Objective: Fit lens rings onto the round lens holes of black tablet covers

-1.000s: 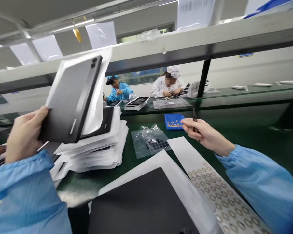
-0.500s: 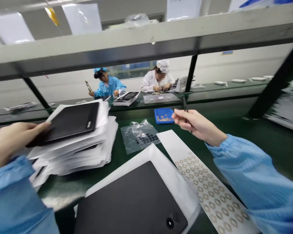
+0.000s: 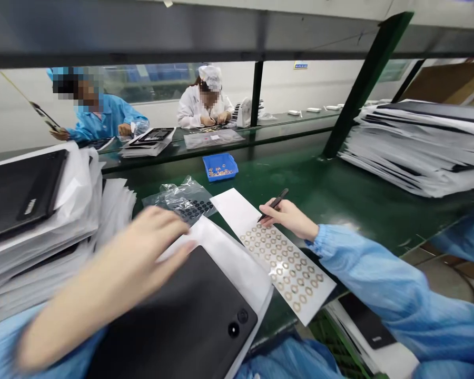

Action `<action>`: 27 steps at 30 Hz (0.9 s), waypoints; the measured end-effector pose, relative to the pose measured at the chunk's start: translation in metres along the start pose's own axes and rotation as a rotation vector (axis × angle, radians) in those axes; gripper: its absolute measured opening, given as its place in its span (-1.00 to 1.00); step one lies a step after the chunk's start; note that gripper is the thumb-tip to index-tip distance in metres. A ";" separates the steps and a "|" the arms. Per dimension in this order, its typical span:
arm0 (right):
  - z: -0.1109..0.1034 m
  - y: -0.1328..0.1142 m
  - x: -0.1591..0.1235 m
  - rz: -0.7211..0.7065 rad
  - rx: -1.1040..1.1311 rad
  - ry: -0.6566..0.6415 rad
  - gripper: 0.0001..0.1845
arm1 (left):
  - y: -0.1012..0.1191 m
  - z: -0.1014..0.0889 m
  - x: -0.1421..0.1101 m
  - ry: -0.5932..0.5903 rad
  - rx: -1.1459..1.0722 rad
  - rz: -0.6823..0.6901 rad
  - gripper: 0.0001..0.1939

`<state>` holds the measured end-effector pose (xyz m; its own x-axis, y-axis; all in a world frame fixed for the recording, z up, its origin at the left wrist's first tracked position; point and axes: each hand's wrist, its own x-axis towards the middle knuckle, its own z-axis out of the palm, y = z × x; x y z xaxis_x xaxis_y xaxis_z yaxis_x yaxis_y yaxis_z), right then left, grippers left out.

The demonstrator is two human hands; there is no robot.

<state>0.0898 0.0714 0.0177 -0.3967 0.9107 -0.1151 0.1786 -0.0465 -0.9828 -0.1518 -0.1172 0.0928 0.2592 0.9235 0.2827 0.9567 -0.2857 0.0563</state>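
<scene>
My right hand (image 3: 282, 215) grips slim black tweezers (image 3: 275, 203). Their tip points down at the upper end of a white sheet (image 3: 231, 208) carrying rows of small gold-rimmed ring stickers (image 3: 284, 263). Blurred by motion, my left hand (image 3: 154, 247) hovers over a black tablet back cover (image 3: 174, 321); its thumb and fingers are apart, with nothing seen between them. The cover lies on white wrapping (image 3: 231, 252), two round camera openings near its right corner. Part of the cover is hidden by my left arm.
At left stands a stack of wrapped black panels (image 3: 23, 189). Behind the cover lie a clear bag (image 3: 185, 197) with black rings and a blue tray (image 3: 221, 167) of small gold parts. Another stack (image 3: 414, 152) is at right. Two people work across the bench beneath a shelf (image 3: 142, 37).
My left hand has left the panel on the left stack and moved right, over the tablet cover. My right hand has brought the tweezers down to the sticker sheet. The view has swung right.
</scene>
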 end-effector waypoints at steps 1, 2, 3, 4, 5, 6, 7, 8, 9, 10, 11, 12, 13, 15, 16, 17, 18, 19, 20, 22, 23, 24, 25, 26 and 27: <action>-0.001 0.007 0.002 -0.020 -0.001 0.037 -0.76 | 0.008 0.015 0.019 -0.065 -0.049 0.083 -0.69; -0.002 0.014 0.004 -0.043 -0.003 0.080 -0.76 | 0.014 0.031 0.038 -0.158 -0.107 0.179 -0.72; -0.003 0.019 0.006 -0.066 -0.006 0.124 -0.75 | 0.019 0.047 0.058 -0.232 -0.137 0.203 -0.75; -0.004 0.024 0.009 -0.086 -0.011 0.164 -0.75 | 0.022 0.064 0.076 -0.257 -0.145 0.218 -0.76; -0.004 0.028 0.012 -0.105 -0.019 0.198 -0.74 | 0.023 0.079 0.092 -0.275 -0.150 0.230 -0.75; -0.004 0.032 0.014 -0.122 -0.027 0.225 -0.74 | 0.024 0.094 0.106 -0.291 -0.153 0.243 -0.72; -0.004 0.034 0.016 -0.138 -0.035 0.245 -0.73 | 0.023 0.106 0.115 -0.302 -0.154 0.251 -0.69; -0.003 0.036 0.017 -0.154 -0.041 0.259 -0.73 | 0.023 0.116 0.122 -0.310 -0.154 0.257 -0.67; -0.003 0.037 0.017 -0.167 -0.045 0.269 -0.72 | 0.022 0.123 0.125 -0.315 -0.152 0.259 -0.65; -0.002 0.038 0.017 -0.179 -0.050 0.274 -0.72 | 0.022 0.128 0.126 -0.317 -0.150 0.259 -0.65; -0.002 0.038 0.017 -0.187 -0.055 0.276 -0.72 | 0.022 0.131 0.126 -0.318 -0.148 0.257 -0.65; -0.002 0.038 0.017 -0.191 -0.061 0.275 -0.73 | 0.022 0.133 0.124 -0.318 -0.146 0.254 -0.65; -0.002 0.037 0.016 -0.193 -0.068 0.272 -0.73 | 0.022 0.133 0.122 -0.318 -0.143 0.251 -0.65; -0.002 0.035 0.015 -0.193 -0.084 0.269 -0.75 | 0.023 0.132 0.120 -0.325 -0.138 0.246 -0.65; -0.002 0.035 0.015 -0.191 -0.090 0.268 -0.75 | 0.024 0.131 0.120 -0.330 -0.134 0.245 -0.65; -0.002 0.034 0.015 -0.189 -0.095 0.270 -0.76 | 0.025 0.130 0.120 -0.335 -0.129 0.245 -0.65; -0.002 0.034 0.015 -0.187 -0.097 0.273 -0.76 | 0.026 0.130 0.120 -0.340 -0.123 0.246 -0.65; -0.002 0.034 0.014 -0.184 -0.098 0.277 -0.76 | 0.027 0.130 0.121 -0.344 -0.116 0.249 -0.64; -0.002 0.034 0.014 -0.181 -0.098 0.281 -0.76 | 0.028 0.130 0.121 -0.347 -0.109 0.253 -0.64; -0.001 0.034 0.014 -0.179 -0.095 0.288 -0.75 | 0.029 0.130 0.122 -0.349 -0.097 0.262 -0.63; -0.001 0.035 0.014 -0.179 -0.093 0.288 -0.75 | 0.029 0.130 0.122 -0.347 -0.091 0.268 -0.63; 0.000 0.035 0.014 -0.178 -0.091 0.288 -0.75 | 0.029 0.130 0.122 -0.344 -0.086 0.274 -0.63; 0.000 0.036 0.015 -0.178 -0.088 0.287 -0.74 | 0.029 0.130 0.121 -0.340 -0.081 0.280 -0.63; 0.000 0.036 0.016 -0.178 -0.083 0.287 -0.73 | 0.028 0.130 0.121 -0.335 -0.074 0.286 -0.62; 0.000 0.036 0.017 -0.179 -0.075 0.287 -0.71 | 0.028 0.130 0.121 -0.330 -0.068 0.292 -0.62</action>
<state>0.0892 0.0853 -0.0197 -0.1601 0.9805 0.1139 0.1990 0.1451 -0.9692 -0.0763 0.0194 0.0040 0.5560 0.8308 -0.0242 0.8292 -0.5525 0.0851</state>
